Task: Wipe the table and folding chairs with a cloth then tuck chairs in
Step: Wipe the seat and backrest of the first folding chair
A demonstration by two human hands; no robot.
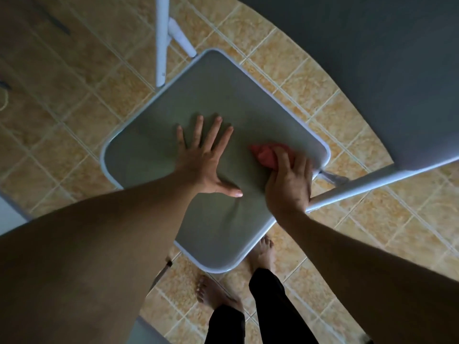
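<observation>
A folding chair with a grey padded seat [173, 115] and a white frame stands below me on the tiled floor. My left hand [206, 157] lies flat on the middle of the seat, fingers spread, holding nothing. My right hand [289, 182] presses a crumpled red cloth [264, 155] onto the seat near its right corner. The fingers cover part of the cloth. The chair's grey backrest [385, 83] rises at the upper right.
White chair legs [161, 40] show at the top. My bare feet [260, 254] stand on the tan tiles just beside the seat's near corner. A grey surface edge [146, 331] shows at the bottom left, and another white edge [10, 209] at the far left.
</observation>
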